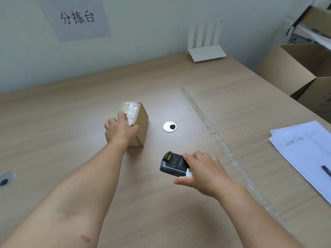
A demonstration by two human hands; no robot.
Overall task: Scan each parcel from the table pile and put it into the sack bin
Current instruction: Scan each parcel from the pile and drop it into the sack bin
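Note:
A small brown cardboard parcel (141, 120) with clear tape over its top stands on the wooden table (71, 122) near the middle. My left hand (119, 128) grips it from the near left side, thumb on its front and fingers over the taped top. My right hand (204, 173) holds a black handheld scanner (172, 164) low over the table, to the right of and nearer than the parcel. The scanner's back, with a yellow label, faces up and its head points toward the parcel.
An open cardboard box (295, 68) stands off the table's right edge. Printed sheets (304, 154) with a pen (326, 170) lie at the right. A white router (206, 51) sits at the back. A strip of clear tape (215, 133) runs across the table, and cable grommets (169, 126) are set in it.

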